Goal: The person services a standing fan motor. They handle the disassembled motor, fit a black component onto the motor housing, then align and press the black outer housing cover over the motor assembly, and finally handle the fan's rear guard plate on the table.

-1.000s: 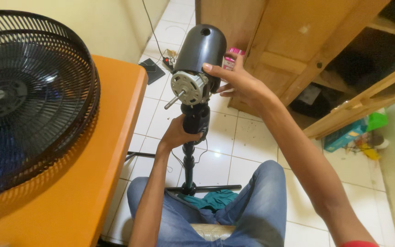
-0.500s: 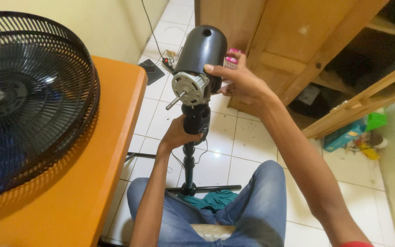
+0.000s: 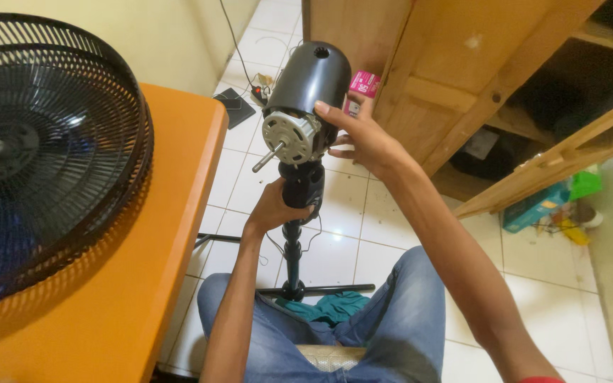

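A stripped stand fan is upright between my knees: black motor housing (image 3: pixel 311 76), bare metal motor face (image 3: pixel 290 137) with its shaft (image 3: pixel 267 159) sticking out to the lower left, on a black pole (image 3: pixel 292 255). My left hand (image 3: pixel 274 209) grips the black neck just under the motor. My right hand (image 3: pixel 360 138) rests on the right side of the motor housing, fingers spread over it, and a small pink packet (image 3: pixel 362 86) sits between its fingertips behind the housing.
The black fan grille (image 3: pixel 44 142) lies on an orange table (image 3: pixel 129 305) to my left. A wooden cabinet (image 3: pixel 462 85) stands at the right. A power strip and cables (image 3: pixel 253 92) lie on the white tiled floor; a green cloth (image 3: pixel 331 306) lies by the fan base.
The motor head has tilted slightly, and my right hand has shifted a little on the housing. My left hand keeps its grip on the neck.
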Motion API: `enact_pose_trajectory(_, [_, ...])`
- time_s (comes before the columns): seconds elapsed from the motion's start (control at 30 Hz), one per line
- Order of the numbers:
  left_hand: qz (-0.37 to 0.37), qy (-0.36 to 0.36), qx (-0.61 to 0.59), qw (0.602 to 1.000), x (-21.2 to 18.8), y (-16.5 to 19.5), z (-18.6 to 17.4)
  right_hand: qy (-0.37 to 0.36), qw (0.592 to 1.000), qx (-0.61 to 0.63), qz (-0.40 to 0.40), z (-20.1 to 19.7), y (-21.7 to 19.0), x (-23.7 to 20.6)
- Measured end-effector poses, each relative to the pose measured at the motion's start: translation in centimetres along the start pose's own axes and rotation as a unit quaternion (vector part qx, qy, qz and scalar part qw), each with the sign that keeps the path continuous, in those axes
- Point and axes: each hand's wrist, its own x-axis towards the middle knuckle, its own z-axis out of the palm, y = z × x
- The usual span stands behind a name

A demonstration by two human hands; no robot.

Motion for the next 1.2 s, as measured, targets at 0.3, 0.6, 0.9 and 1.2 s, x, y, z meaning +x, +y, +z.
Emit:
enact_pose_trajectory(0.3, [0.005, 0.017, 0.013, 1.0, -0.4, 0.3, 0.3, -0.005, 0.998, 0.009, -0.062, 1.4, 1.8, -2.0])
enact_pose_trajectory(0.6, [-0.024, 0.052, 0.003, 0.998, -2.4, 0.6, 0.8, -0.002, 0.999, 0.027, -0.036, 3.0, 3.6, -2.8])
enact_pose_trajectory(0.9, [0.029, 0.085, -0.126, 0.988, -4.3, 1.5, 2.0, -0.067, 0.986, 0.133, -0.07, 4.0, 5.1, -2.9])
enact_pose_trajectory(1.2, [0.046, 0.204, -0.031, 0.977, -4.2, 2.7, 5.1, -0.116, 0.98, 0.149, -0.059, 2.4, 4.6, -2.4])
